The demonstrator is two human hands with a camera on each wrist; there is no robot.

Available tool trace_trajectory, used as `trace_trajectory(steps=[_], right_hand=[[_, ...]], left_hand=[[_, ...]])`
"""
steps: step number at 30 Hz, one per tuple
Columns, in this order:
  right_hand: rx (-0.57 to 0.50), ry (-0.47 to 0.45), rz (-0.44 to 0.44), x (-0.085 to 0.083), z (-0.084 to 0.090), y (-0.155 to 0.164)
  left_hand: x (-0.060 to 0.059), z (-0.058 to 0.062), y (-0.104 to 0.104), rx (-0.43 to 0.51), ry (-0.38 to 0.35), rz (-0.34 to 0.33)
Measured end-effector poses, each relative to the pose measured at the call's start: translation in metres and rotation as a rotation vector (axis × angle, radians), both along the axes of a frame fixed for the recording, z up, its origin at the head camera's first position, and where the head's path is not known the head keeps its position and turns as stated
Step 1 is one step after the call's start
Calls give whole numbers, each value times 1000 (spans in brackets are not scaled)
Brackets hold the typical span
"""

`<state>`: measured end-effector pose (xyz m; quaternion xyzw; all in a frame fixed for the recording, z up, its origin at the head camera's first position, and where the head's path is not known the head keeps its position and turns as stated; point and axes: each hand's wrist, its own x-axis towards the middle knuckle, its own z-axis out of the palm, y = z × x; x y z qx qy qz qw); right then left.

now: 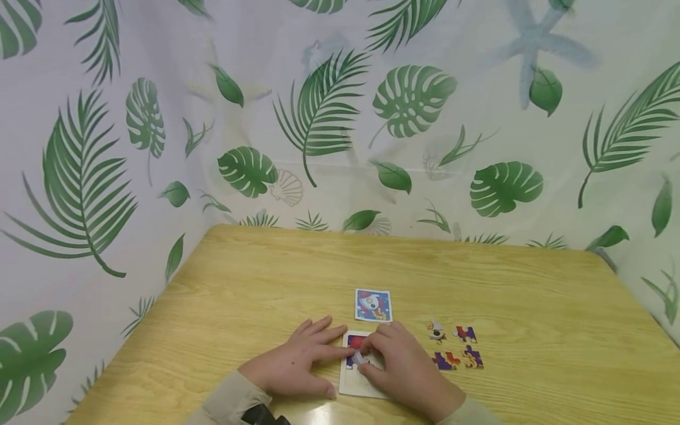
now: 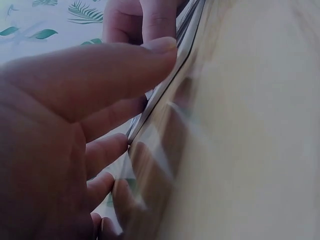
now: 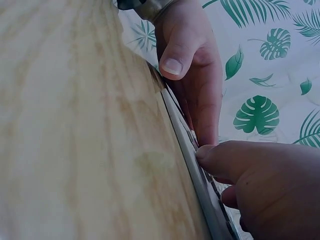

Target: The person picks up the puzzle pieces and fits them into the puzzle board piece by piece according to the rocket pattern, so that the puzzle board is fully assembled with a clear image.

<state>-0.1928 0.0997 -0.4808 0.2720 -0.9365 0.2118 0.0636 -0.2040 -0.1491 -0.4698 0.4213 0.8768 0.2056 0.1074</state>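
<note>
Head view: left hand [image 1: 294, 363] flat, fingers straight, pressing the left edge of the puzzle tray [image 1: 355, 383] near the table's [image 1: 265, 277] front edge; right hand [image 1: 406, 369] pinching a small puzzle piece [image 1: 360, 357] directly over the tray, nearer to it. Four loose pieces [image 1: 457, 348] just right, reference card [image 1: 373, 304] just behind. Tray interior mostly hidden by fingers; wrist views blurred, edge-on.

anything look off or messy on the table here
Nothing stands out. Four loose puzzle pieces lie in a tidy cluster right of the puzzle tray, the picture card lies flat behind it, and both hands rest on the tray.
</note>
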Motion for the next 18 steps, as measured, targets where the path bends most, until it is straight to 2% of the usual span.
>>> trace_trajectory(steps=[13,18], right_hand=[[-38,-16,-7,1,0,2],[-85,-24,-53,0,2,7]], left_hand=[[4,-5,9,40,53,56],[4,-6,12,52,44,84]])
